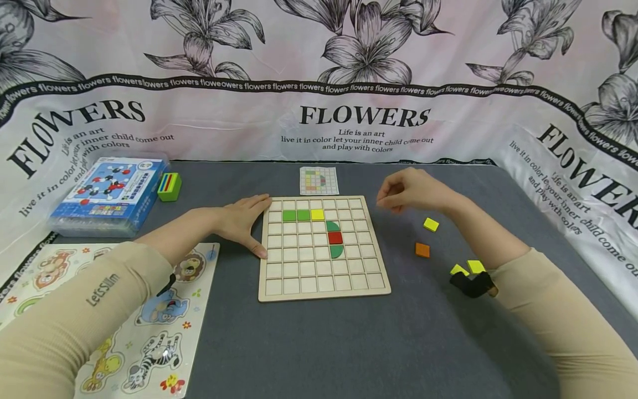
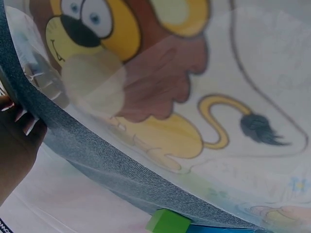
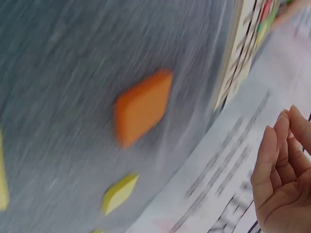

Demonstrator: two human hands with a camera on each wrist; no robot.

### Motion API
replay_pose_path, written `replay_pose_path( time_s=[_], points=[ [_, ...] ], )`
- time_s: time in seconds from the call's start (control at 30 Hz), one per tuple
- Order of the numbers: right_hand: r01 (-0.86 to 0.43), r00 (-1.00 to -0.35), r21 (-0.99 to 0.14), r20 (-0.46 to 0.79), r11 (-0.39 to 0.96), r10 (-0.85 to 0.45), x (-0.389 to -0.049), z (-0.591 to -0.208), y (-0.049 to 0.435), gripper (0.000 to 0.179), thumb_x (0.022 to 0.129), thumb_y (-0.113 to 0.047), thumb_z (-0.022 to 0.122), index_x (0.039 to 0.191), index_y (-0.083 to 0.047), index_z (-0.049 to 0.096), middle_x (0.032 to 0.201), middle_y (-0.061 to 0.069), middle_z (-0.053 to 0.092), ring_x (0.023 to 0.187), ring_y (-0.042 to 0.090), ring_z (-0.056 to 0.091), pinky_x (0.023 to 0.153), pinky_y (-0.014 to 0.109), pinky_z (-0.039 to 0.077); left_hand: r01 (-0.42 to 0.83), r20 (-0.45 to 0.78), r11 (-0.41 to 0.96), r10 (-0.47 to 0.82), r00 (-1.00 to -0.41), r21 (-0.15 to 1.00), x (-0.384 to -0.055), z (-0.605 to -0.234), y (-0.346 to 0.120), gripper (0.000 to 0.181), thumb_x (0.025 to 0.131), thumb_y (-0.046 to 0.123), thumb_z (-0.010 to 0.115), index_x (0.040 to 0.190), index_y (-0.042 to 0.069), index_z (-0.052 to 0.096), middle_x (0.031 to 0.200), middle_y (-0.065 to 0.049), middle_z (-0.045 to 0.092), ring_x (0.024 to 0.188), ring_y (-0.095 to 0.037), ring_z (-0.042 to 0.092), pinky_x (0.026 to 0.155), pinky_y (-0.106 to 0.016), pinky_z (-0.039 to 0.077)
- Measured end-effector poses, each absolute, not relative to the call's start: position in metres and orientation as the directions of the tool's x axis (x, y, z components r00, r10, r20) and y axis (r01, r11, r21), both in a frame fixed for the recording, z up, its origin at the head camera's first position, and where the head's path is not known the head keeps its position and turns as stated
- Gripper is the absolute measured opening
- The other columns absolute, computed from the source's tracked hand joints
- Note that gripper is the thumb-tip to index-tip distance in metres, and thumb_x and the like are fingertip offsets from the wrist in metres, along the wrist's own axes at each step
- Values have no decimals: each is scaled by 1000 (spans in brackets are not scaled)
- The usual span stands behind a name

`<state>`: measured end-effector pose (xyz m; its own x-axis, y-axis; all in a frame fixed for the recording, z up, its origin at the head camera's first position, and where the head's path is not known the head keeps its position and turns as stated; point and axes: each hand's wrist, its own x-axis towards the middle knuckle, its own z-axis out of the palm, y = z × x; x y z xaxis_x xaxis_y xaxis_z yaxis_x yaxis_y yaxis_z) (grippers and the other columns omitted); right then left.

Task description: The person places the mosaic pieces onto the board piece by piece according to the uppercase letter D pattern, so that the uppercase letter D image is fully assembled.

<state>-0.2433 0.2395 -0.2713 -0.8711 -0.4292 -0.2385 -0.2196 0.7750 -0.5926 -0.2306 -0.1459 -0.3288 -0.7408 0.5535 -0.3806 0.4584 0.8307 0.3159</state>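
Observation:
A wooden grid board (image 1: 324,299) lies mid-table, holding two green squares (image 1: 296,215), a yellow square (image 1: 317,214), a red square (image 1: 335,238) and two green rounded pieces (image 1: 336,251). My left hand (image 1: 242,221) rests along the board's left edge, thumb and fingers spread. Beyond the board's right edge hovers my right hand (image 1: 416,189); in the right wrist view its thumb and fingertips meet, with no piece visible between them. Below it on the cloth lie an orange square (image 1: 422,250) and a yellow square (image 1: 431,224). Two more yellow squares (image 1: 476,266) lie near the right cuff.
A small pattern card (image 1: 319,181) lies behind the board. At the left are a blue-labelled plastic box (image 1: 112,191), a green block with coloured stripes (image 1: 169,187) and an animal puzzle board (image 1: 164,338), partly under the left forearm. A flower-printed curtain (image 1: 239,122) hangs behind the table.

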Motion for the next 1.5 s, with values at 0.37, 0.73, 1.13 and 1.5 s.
replay_pose_path(
  time_s=[0.37, 0.73, 1.13, 1.5],
  points=[
    [-127, -905, -588, -260, 799, -336, -258, -273, 324, 34, 97, -27, 64, 121, -3, 64, 112, 14, 70, 93, 27, 67, 84, 39, 59, 455, -393, 834, 549, -737, 313, -232, -329, -145, 129, 72, 66, 77, 159, 3, 5, 167, -22, -2, 154, -45, 4, 122, -65, 17],
    [-156, -801, -598, -388, 786, -455, -237, -287, 370, 34, 93, -25, 69, 120, -5, 64, 107, 6, 70, 91, 13, 66, 79, 29, 56, 466, -390, 829, 558, -733, 311, -232, -329, -145, 129, 73, 66, 77, 159, 3, 6, 167, -22, -1, 154, -46, 5, 121, -66, 17],
    [-268, -550, -726, -425, 633, -719, -212, -307, 390, 34, 84, -14, 78, 114, -6, 67, 109, -1, 66, 96, 12, 59, 79, 24, 53, 456, -401, 837, 546, -736, 303, -232, -328, -145, 129, 73, 65, 77, 160, 3, 5, 167, -21, -3, 155, -45, 4, 122, -65, 16],
    [-391, -554, -653, -396, 649, -732, -203, -311, 378, 39, 69, -27, 87, 100, -17, 65, 92, 7, 50, 86, 18, 44, 68, 30, 41, 452, -399, 841, 539, -742, 297, -231, -328, -145, 129, 72, 66, 77, 159, 3, 5, 167, -21, -2, 155, -44, 4, 123, -64, 17]
  ],
)
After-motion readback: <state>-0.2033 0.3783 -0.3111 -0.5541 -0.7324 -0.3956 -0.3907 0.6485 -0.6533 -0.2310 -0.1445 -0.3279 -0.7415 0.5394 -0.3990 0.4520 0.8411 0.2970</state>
